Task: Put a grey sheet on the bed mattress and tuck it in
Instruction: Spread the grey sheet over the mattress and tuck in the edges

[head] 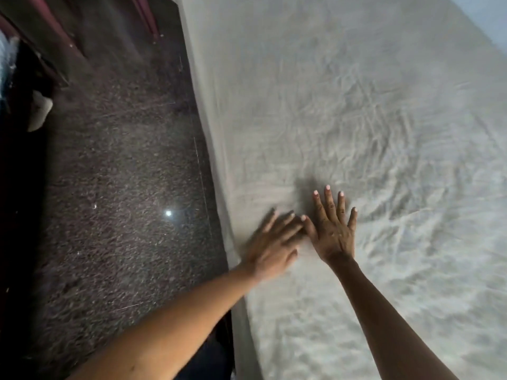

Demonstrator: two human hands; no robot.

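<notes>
- The grey sheet [356, 119] already lies over the mattress top and hangs down the near side [208, 133]; I judge the step in hand to be smoothing it flat before or after tucking.
- The right hand [333, 231] lies palm down on the sheet near the bed's edge, its fingers [327, 198] spread wide and flat, gripping nothing.
- The left hand [274, 245] is just beside it, touching or nearly touching at the thumb, and blurred; its fingers look extended and open, holding nothing.
- To do this well: keep both palms flat and sweep outward from the middle toward the edge, so creases are pushed off and not bunched.
- Many fine wrinkles fan across the sheet beyond the hands; those call for long strokes rather than short pats.
- Press lightly; dragging hard could pull the hanging side out of line.
- Whether the side is tucked under cannot be told; its lower hem meets the floor line out of clear view.
- The floor [115, 187] beside the bed is dark and speckled, with a bright spot of reflected light [168, 213].
- Dark reddish furniture [46, 31] stands at the far left, too dim to name.
- A pale object [39, 112] lies on the floor near it.
</notes>
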